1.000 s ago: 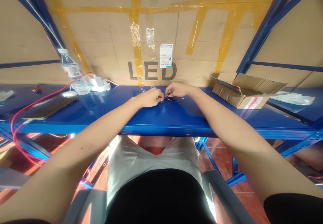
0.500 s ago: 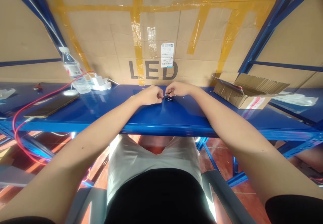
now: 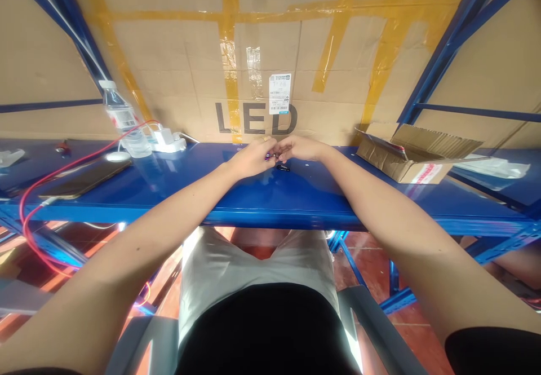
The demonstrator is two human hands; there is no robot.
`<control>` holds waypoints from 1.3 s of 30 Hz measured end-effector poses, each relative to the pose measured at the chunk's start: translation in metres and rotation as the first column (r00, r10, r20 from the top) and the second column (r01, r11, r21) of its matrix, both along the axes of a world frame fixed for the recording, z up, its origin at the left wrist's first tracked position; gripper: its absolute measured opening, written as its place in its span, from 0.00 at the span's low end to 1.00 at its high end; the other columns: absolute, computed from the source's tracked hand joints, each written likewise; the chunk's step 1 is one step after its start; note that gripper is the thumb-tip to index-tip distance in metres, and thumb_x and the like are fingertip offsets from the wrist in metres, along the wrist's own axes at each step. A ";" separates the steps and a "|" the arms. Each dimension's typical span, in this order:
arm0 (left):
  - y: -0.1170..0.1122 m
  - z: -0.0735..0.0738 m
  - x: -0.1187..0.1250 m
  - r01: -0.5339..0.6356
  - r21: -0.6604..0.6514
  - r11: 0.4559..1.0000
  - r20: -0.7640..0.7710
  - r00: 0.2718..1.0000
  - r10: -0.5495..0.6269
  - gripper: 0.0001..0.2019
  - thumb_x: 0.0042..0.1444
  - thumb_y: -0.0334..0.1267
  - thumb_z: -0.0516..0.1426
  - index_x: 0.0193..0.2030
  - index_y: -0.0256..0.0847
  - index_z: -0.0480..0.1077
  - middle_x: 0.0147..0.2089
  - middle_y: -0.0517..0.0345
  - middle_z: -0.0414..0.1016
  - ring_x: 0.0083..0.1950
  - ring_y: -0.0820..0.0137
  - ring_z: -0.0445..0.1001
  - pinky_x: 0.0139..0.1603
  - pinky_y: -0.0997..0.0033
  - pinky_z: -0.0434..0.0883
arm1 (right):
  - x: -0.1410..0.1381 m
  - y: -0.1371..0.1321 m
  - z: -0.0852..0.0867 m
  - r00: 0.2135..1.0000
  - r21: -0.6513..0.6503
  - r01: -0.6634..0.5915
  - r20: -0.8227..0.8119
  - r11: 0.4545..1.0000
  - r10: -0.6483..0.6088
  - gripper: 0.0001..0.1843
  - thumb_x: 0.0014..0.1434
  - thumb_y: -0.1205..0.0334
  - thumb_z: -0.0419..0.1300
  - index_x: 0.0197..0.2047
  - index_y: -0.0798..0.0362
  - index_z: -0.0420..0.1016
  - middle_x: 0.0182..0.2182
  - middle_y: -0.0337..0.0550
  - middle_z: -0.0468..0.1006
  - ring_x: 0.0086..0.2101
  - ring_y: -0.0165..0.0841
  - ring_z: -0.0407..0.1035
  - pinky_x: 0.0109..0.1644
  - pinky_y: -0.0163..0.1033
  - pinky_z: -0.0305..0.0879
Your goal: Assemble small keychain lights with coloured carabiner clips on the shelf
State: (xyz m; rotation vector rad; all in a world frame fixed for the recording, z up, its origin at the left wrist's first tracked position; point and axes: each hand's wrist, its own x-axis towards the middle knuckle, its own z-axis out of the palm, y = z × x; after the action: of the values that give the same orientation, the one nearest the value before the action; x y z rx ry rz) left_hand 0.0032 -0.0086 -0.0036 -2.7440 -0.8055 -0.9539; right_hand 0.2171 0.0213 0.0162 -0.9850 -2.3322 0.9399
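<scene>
On the blue metal table [image 3: 296, 197], far side: one small glossy black piece [image 3: 283, 168]. Same side: left hand [image 3: 252, 158], curled round small purplish item [image 3: 268, 157]; right hand [image 3: 299, 148], half-bent, fingers at it, grip unclear.

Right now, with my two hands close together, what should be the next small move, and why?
I would probably steady the small shiny part in the left hand before reaching for the black piece. The right hand meets the left at that part, though whether it grips is unclear, while the black piece lies on the blue table, with neither hand on it.
</scene>
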 end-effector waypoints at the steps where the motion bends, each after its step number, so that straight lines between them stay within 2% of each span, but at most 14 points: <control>1: -0.001 0.000 0.000 -0.003 -0.001 1.000 -0.009 1.000 0.003 0.02 0.59 0.33 0.57 0.38 0.41 0.67 0.39 0.52 0.74 0.41 0.64 0.71 0.39 0.66 0.66 | 0.000 0.000 0.000 1.000 -0.001 0.007 0.003 1.000 -0.007 0.15 0.53 0.66 0.68 0.45 0.49 0.87 0.45 0.42 0.86 0.42 0.37 0.77 0.49 0.42 0.73; 8: -0.005 0.002 0.001 -0.015 -0.036 0.999 -0.041 0.999 0.014 0.03 0.60 0.34 0.57 0.41 0.41 0.68 0.42 0.50 0.74 0.43 0.62 0.72 0.42 0.64 0.68 | -0.002 -0.002 0.001 0.999 0.006 0.038 0.015 0.999 -0.038 0.15 0.52 0.70 0.69 0.45 0.50 0.87 0.45 0.42 0.86 0.46 0.39 0.77 0.55 0.44 0.72; 13: -0.007 0.003 -0.001 0.012 -0.051 0.999 -0.056 0.998 -0.015 0.05 0.58 0.34 0.57 0.42 0.40 0.68 0.44 0.49 0.74 0.45 0.61 0.72 0.43 0.64 0.69 | 0.000 0.001 0.000 0.999 0.051 0.040 0.018 0.998 -0.041 0.15 0.52 0.67 0.69 0.44 0.51 0.87 0.45 0.43 0.86 0.47 0.40 0.77 0.58 0.46 0.69; 22: -0.009 0.008 -0.008 -0.067 -0.055 0.996 -0.050 0.997 0.064 0.07 0.58 0.34 0.55 0.42 0.40 0.72 0.43 0.49 0.76 0.42 0.63 0.73 0.41 0.65 0.68 | 0.002 0.005 -0.001 0.999 0.037 0.032 0.027 0.999 -0.033 0.10 0.52 0.67 0.69 0.40 0.53 0.85 0.42 0.42 0.85 0.46 0.38 0.76 0.57 0.44 0.70; 25: -0.001 0.015 -0.024 -0.130 -0.147 0.981 -0.085 0.989 0.119 0.07 0.54 0.31 0.55 0.38 0.40 0.74 0.38 0.52 0.78 0.37 0.65 0.72 0.38 0.66 0.67 | 0.000 0.001 0.001 1.000 0.006 0.005 0.015 1.000 -0.005 0.08 0.52 0.67 0.70 0.39 0.53 0.83 0.41 0.43 0.85 0.45 0.37 0.77 0.56 0.44 0.71; 28: 0.007 0.022 -0.045 -0.182 -0.323 0.929 -0.172 0.976 0.131 0.06 0.49 0.30 0.56 0.31 0.40 0.75 0.30 0.56 0.77 0.32 0.67 0.71 0.35 0.67 0.66 | -0.003 -0.008 0.002 0.988 -0.134 -0.091 -0.140 0.987 0.072 0.09 0.54 0.66 0.72 0.39 0.54 0.78 0.42 0.47 0.85 0.44 0.37 0.78 0.54 0.46 0.73; 31: 0.012 0.024 -0.059 -0.206 -0.422 0.883 -0.168 0.975 0.148 0.09 0.46 0.31 0.57 0.33 0.40 0.78 0.33 0.56 0.81 0.34 0.67 0.74 0.36 0.68 0.68 | -0.008 -0.016 0.001 0.956 -0.256 -0.191 -0.267 0.948 0.121 0.11 0.57 0.64 0.72 0.39 0.54 0.74 0.42 0.50 0.85 0.46 0.37 0.79 0.54 0.46 0.74; 35: 0.013 0.020 -0.058 -0.174 -0.456 0.873 -0.189 0.977 0.096 0.10 0.49 0.36 0.59 0.37 0.41 0.81 0.37 0.55 0.83 0.36 0.66 0.77 0.37 0.70 0.69 | -0.017 -0.020 -0.001 0.967 -0.283 -0.203 -0.208 0.937 0.147 0.13 0.53 0.65 0.74 0.38 0.56 0.76 0.41 0.50 0.85 0.42 0.35 0.79 0.51 0.44 0.75; 39: 0.013 0.017 -0.053 -0.150 -0.445 0.883 -0.211 0.976 0.059 0.12 0.53 0.42 0.61 0.39 0.41 0.82 0.39 0.54 0.84 0.37 0.66 0.77 0.37 0.70 0.69 | -0.023 -0.024 0.002 0.983 -0.204 -0.174 -0.100 0.963 0.156 0.11 0.48 0.66 0.74 0.36 0.54 0.81 0.41 0.46 0.85 0.43 0.35 0.78 0.50 0.42 0.74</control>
State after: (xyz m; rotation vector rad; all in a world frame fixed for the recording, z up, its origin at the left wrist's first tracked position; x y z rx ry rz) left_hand -0.0495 0.0047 0.0130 -3.0713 -1.2689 -0.5120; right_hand 0.1936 -0.0023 0.0181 -0.8205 -2.3065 1.2937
